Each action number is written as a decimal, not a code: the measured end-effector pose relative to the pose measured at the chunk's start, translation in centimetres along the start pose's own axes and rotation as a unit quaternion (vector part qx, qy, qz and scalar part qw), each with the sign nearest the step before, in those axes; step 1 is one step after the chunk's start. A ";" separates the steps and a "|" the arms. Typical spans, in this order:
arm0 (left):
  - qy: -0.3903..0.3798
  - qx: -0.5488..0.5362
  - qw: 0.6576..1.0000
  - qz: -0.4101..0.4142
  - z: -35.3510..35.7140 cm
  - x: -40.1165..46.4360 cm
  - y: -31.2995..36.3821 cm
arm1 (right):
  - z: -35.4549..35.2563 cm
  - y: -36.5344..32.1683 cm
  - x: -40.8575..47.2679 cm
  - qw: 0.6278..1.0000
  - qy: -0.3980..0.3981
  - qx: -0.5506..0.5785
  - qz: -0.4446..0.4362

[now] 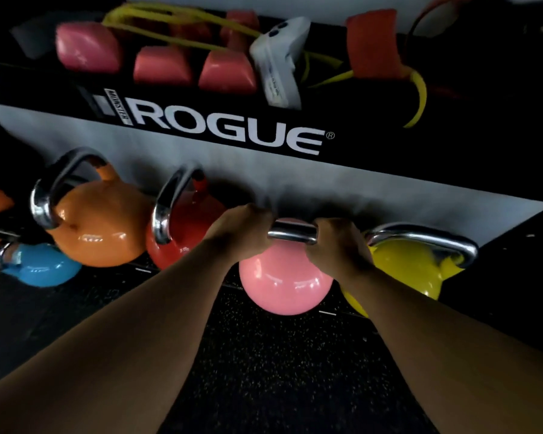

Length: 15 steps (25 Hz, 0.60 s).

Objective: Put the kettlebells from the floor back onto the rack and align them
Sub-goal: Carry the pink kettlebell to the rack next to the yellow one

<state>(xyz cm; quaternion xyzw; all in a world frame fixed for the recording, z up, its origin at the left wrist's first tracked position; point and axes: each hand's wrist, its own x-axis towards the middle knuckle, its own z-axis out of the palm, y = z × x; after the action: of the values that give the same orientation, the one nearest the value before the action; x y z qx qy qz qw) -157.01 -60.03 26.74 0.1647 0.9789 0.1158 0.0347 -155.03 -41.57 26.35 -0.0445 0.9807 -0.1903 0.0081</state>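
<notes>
A pink kettlebell [284,281] with a chrome handle hangs in both my hands at the middle of the view. My left hand [243,230] grips the handle's left end and my right hand [337,242] grips its right end. The bell sits in a row between a red kettlebell [182,233] on its left and a yellow kettlebell [417,267] on its right. Further left stands an orange kettlebell [98,227], with a blue kettlebell [41,266] lower down beside it. Whether the pink bell rests on the rack shelf or hangs just above it cannot be told.
Above runs the black rack beam [232,130] lettered ROGUE. Its upper shelf holds pink and red dumbbell heads [88,47], yellow bands [419,98] and a white device [279,61]. Black speckled rubber floor [273,371] lies below my arms.
</notes>
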 end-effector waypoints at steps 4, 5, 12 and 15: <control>0.006 -0.047 0.999 -0.011 0.2 2.0 -0.3 | 0.3 0.4 1.7 0.999 0.020 0.029 0.016; 0.010 -0.053 0.998 -0.016 0.4 2.3 -0.3 | 0.3 0.4 2.0 0.999 0.022 0.031 0.017; 0.053 -0.077 0.995 -0.031 1.5 2.5 -0.3 | 0.1 0.6 1.9 0.999 0.029 0.039 0.018; 0.057 -0.086 0.994 -0.035 0.6 2.2 0.1 | -0.5 0.1 1.7 0.999 0.016 -0.031 0.024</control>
<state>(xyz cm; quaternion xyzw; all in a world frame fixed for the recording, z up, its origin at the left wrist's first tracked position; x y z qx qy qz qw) -158.97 -59.07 26.08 0.1197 0.9710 0.2071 -0.0029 -156.78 -41.41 26.76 -0.0179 0.9869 -0.1604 -0.0043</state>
